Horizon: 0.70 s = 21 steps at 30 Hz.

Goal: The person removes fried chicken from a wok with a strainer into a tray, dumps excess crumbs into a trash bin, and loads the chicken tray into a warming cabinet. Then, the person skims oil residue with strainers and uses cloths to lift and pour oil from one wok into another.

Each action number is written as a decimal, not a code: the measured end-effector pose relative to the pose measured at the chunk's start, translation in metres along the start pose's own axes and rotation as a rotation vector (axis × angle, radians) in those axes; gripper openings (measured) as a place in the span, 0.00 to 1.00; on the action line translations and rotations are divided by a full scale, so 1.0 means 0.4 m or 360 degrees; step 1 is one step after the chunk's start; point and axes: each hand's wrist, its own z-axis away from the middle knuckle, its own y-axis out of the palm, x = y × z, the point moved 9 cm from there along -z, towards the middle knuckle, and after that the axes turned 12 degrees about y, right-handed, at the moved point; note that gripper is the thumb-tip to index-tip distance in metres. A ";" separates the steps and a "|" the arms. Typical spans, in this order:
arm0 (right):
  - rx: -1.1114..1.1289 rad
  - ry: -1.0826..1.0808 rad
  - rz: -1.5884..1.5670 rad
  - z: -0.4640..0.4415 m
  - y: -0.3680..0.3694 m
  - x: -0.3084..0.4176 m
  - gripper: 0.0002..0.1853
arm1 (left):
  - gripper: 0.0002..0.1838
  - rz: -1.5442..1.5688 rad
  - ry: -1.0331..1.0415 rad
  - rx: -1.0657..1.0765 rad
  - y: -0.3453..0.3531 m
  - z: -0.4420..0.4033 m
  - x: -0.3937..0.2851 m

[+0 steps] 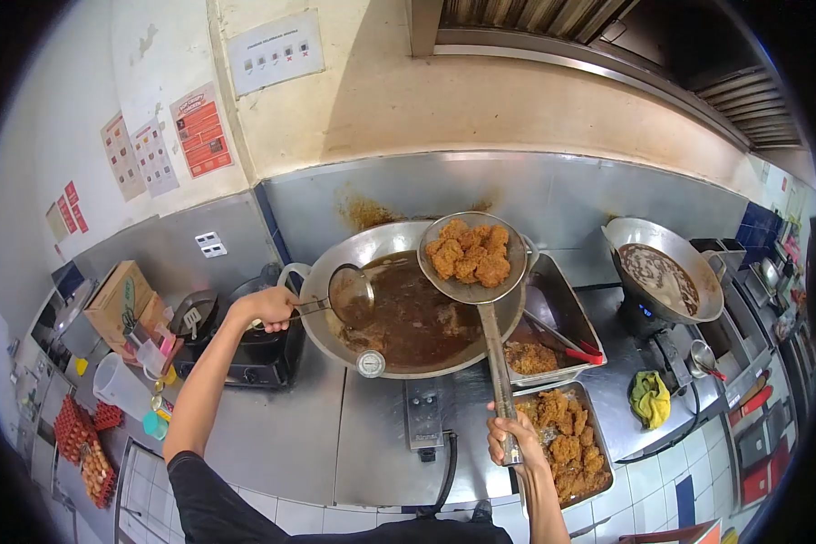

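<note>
a: left hand (274, 310)?
b: fingers clenched on small strainer (351, 292), over the wok (314, 337).
a: right hand (515, 441)?
b: grasping long handle of big skimmer (455, 288); fried chicken (470, 252) in it, above oil (414, 313).

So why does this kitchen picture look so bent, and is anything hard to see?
Head view: wide-lens distortion bows the steel counter, with black around the corners; head view: a shadow darkens part of the wall, and the steel backsplash shines; head view: the fried pieces look fairly clear, but the red poster's small print is unreadable.
</note>
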 end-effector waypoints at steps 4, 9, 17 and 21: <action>-0.0010 -0.0003 0.0009 -0.002 -0.003 0.000 0.19 | 0.27 0.0015 -0.0125 0.0090 0.021 0.023 0.015; 0.0011 -0.0020 0.0020 -0.001 0.005 0.004 0.18 | 0.28 0.0242 -0.0079 0.0127 0.060 0.028 0.021; -0.0035 -0.0011 0.0030 -0.003 0.000 -0.002 0.18 | 0.34 0.0380 -0.0155 0.0114 0.095 -0.007 0.037; -0.0019 -0.0043 0.0049 -0.004 -0.002 0.000 0.18 | 0.31 0.0622 -0.0034 0.0035 0.176 -0.080 0.030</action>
